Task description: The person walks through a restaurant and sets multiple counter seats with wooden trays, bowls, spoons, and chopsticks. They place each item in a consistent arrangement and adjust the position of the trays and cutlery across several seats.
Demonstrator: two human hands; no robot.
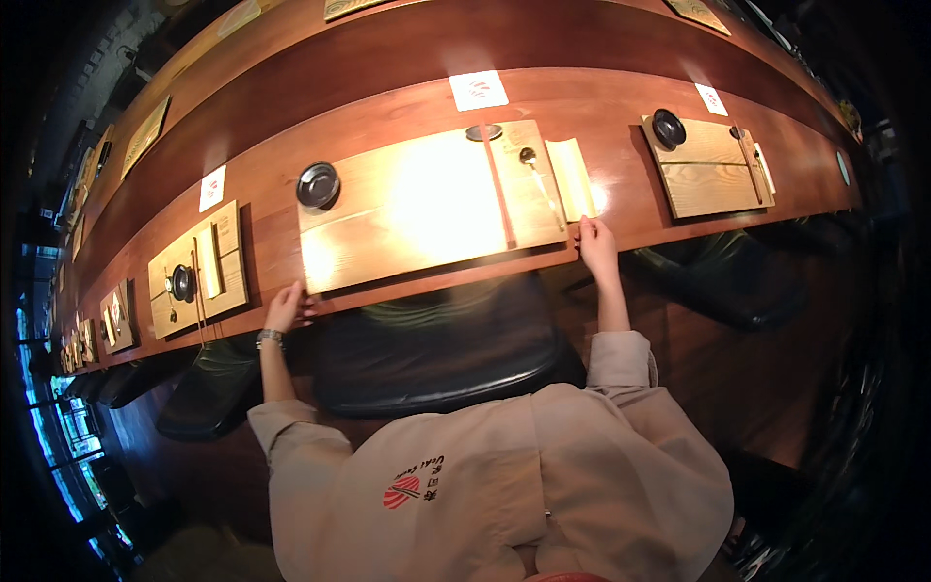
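Observation:
A wide wooden placemat board (349, 240) lies before me on the counter, strongly lit by a bright glare. My left hand (286, 309) is at its near left corner, fingers a little spread; whether they touch the wood is unclear. By the near right corner, my right hand (598, 247) has its fingertips at the lower end of a folded pale napkin (571, 178); I cannot tell if they grip it. On the board are a black round dish (318, 185), reddish chopsticks (500, 185) on a small dark dish (484, 133), and a black-bowled spoon (542, 185).
A white printed card (478, 90) lies beyond the board. Similar settings on boards stand left (229, 265) and right (709, 185) along the wooden counter (618, 94). A black padded chair (436, 349) is between me and the counter; another chair (734, 284) stands to the right.

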